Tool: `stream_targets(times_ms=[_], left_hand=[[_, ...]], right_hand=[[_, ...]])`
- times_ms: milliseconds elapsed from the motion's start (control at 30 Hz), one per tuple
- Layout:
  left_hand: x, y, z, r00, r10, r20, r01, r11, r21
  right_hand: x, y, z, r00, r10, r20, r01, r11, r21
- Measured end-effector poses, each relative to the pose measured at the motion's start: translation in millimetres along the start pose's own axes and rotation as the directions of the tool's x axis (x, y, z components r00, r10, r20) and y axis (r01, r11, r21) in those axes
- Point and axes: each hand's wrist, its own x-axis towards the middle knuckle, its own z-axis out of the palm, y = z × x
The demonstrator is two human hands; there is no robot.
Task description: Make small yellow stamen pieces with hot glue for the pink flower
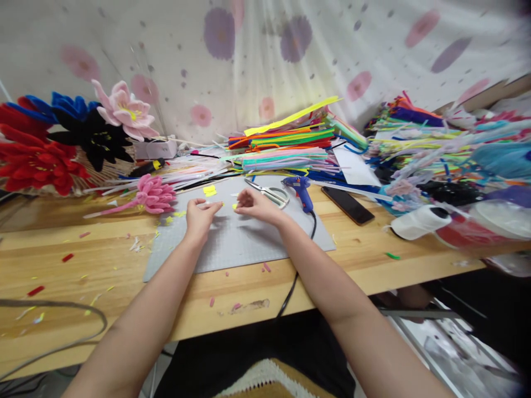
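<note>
Pale wooden planking (373, 265) is supporting a grey rectangular cutting mat (249, 249). Toward its twelve o'clock, the right hand (258, 205) is pinching a tiny yellow piece (235, 207); the left hand (201, 218) is presenting nearly closed fingertips, their hold unclear. Fine handling is apparently proceeding, next calling for steadiness; fingers are obscuring the piece's shape.

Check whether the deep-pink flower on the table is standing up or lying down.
Lying down: the flower has its stem stretched sideways along the table.
</note>
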Motion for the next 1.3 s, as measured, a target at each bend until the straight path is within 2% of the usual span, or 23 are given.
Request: stream_targets(times_ms=[67, 133, 200, 300, 367, 433, 500, 600, 667, 800, 867, 933, 967, 1000, 1033, 1067, 1133, 1200, 1300], left_hand=[[1.7, -0.3, -1.4, 0.999, -0.022, -0.031, 0.022, 1.000, 0.008], [2.6, -0.5, -1.7, 0.998, -0.043, -0.041, 0.043, 0.999, 0.005], [2.6, -0.4, -0.5, 0.998, -0.052, -0.026, 0.052, 0.998, -0.022], [1.2, -0.5, 2.8, 1.000, -0.022, 0.009, 0.022, 0.998, -0.053], [0.3, -1.5, 4.6, 0.999, 0.022, 0.026, -0.021, 0.999, -0.040], [0.0, -3.4, 5.4, 0.997, 0.058, 0.041, -0.058, 0.998, -0.018], [0.7, -5.9, 5.1, 0.996, 0.077, 0.053, -0.077, 0.997, -0.001], [2.5, -8.9, 4.3, 0.995, 0.085, 0.056, -0.086, 0.996, 0.015], [3.3, -9.8, 4.6, 0.995, 0.080, 0.056, -0.081, 0.997, 0.018], [2.9, -9.9, 6.9, 0.996, 0.062, 0.059, -0.063, 0.998, 0.003], [2.4, -9.6, 7.7, 0.997, 0.043, 0.059, -0.043, 0.999, -0.006], [2.3, -9.4, 7.9, 0.998, 0.021, 0.062, -0.020, 1.000, -0.012], [2.4, -9.3, 7.8, 0.998, 0.011, 0.065, -0.011, 1.000, -0.013], [2.6, -9.2, 7.6, 0.998, 0.006, 0.066, -0.005, 1.000, -0.014], [2.9, -9.1, 7.4, 0.998, 0.002, 0.068, -0.001, 1.000, -0.017], [3.2, -9.1, 7.1, 0.998, 0.000, 0.068, 0.002, 1.000, -0.021], [3.8, -9.0, 6.5, 0.998, -0.004, 0.061, 0.006, 0.999, -0.032], [4.2, -8.9, 5.8, 0.999, -0.007, 0.049, 0.009, 0.999, -0.038], [4.5, -8.8, 5.2, 0.999, -0.008, 0.032, 0.009, 1.000, -0.030]], right_hand=[[-14.0, -13.6, -30.5, 0.994, 0.070, 0.079, -0.051, 0.973, -0.225], [-30.9, -25.2, -63.2, 0.967, 0.223, 0.119, -0.171, 0.924, -0.343], [-46.6, -31.6, -92.0, 0.938, 0.346, 0.039, -0.289, 0.836, -0.466], [-60.3, -31.7, -120.5, 0.861, 0.490, -0.132, -0.443, 0.600, -0.666], [-62.0, -29.0, -129.5, 0.837, 0.486, -0.252, -0.495, 0.475, -0.727], [-60.0, -25.9, -133.1, 0.839, 0.409, -0.358, -0.516, 0.392, -0.762], [-56.8, -21.8, -134.2, 0.833, 0.339, -0.436, -0.541, 0.341, -0.769], [-52.3, -10.9, -133.4, 0.783, 0.310, -0.539, -0.619, 0.303, -0.724], [-49.2, -0.1, -131.5, 0.760, 0.295, -0.579, -0.650, 0.340, -0.680], [-40.3, 20.9, -124.0, 0.794, 0.172, -0.582, -0.567, 0.556, -0.608], [-35.9, 25.0, -117.6, 0.760, 0.107, -0.641, -0.534, 0.665, -0.523], [-33.7, 22.7, -107.3, 0.722, 0.057, -0.689, -0.433, 0.815, -0.386], [-33.6, 19.4, -100.3, 0.726, 0.040, -0.687, -0.343, 0.886, -0.312], [-34.3, 15.3, -92.1, 0.751, 0.030, -0.660, -0.244, 0.941, -0.235], [-35.6, 10.6, -82.9, 0.801, 0.035, -0.598, -0.166, 0.972, -0.165], [-37.2, 5.7, -73.0, 0.855, 0.046, -0.517, -0.124, 0.985, -0.117], [-40.1, -2.7, -53.6, 0.941, 0.078, -0.331, -0.121, 0.986, -0.112], [-41.5, -7.8, -38.1, 0.972, 0.096, -0.214, -0.140, 0.969, -0.203], [-40.1, -8.0, -26.8, 0.977, 0.103, -0.185, -0.158, 0.937, -0.312]])
